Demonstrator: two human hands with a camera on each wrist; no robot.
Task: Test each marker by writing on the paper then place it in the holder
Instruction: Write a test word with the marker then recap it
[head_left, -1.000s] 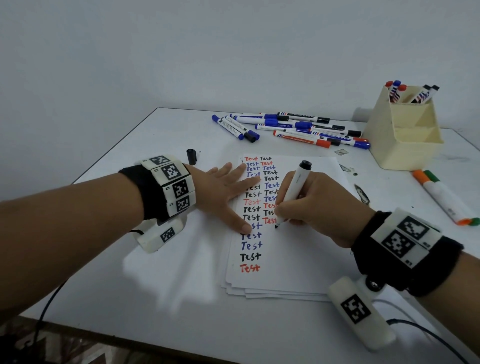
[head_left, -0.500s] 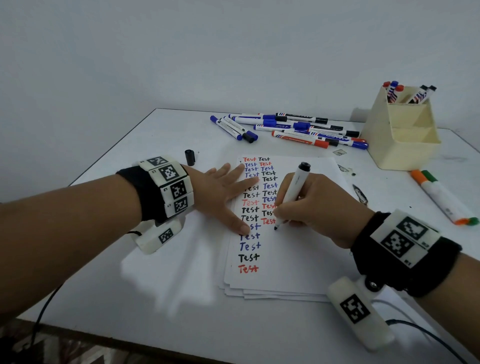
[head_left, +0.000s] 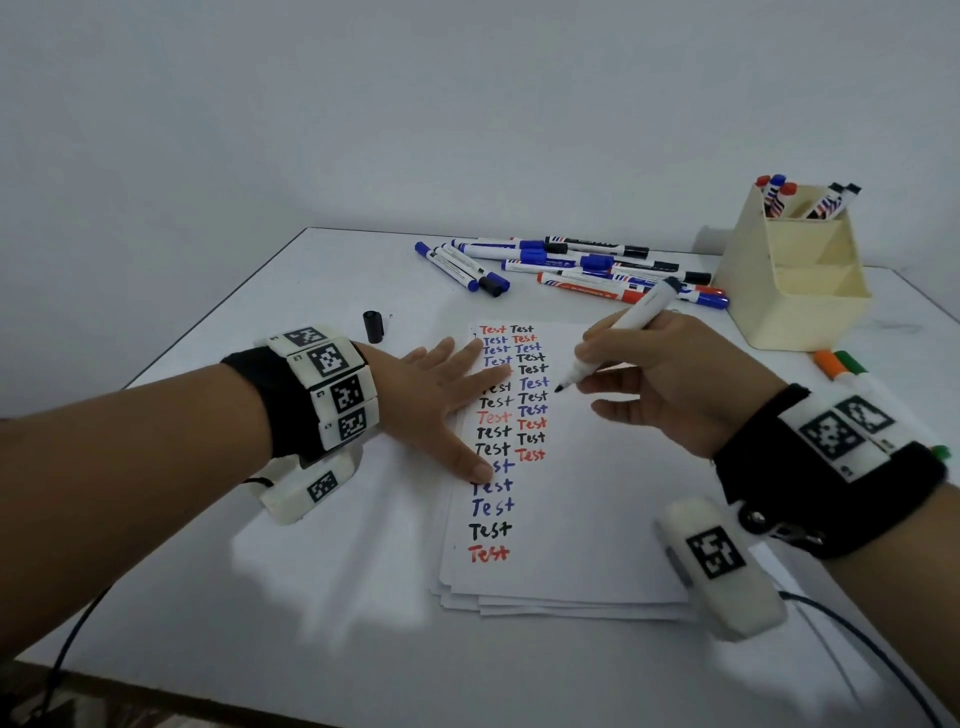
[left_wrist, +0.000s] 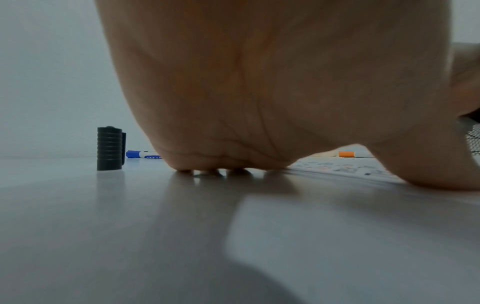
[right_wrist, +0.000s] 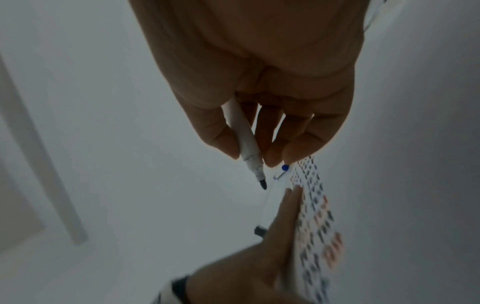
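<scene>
Marker (head_left: 621, 335), uncapped, is pinched between the right hand (head_left: 670, 384) fingers, tip clear of the paper (head_left: 582, 509). Left hand (head_left: 441, 395), fingers spread flat, pins the sheet against sliding. Cap (head_left: 373, 326) stands beyond, ready for recapping. Holder (head_left: 795, 291) waits farthest right.

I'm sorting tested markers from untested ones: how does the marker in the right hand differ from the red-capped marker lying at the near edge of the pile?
The marker in the right hand is uncapped, its black tip bare; the red-capped marker is capped. The held one is tilted above the paper, pinched by the right hand; the red-capped one lies flat on the table, untouched. Both have white barrels.
</scene>
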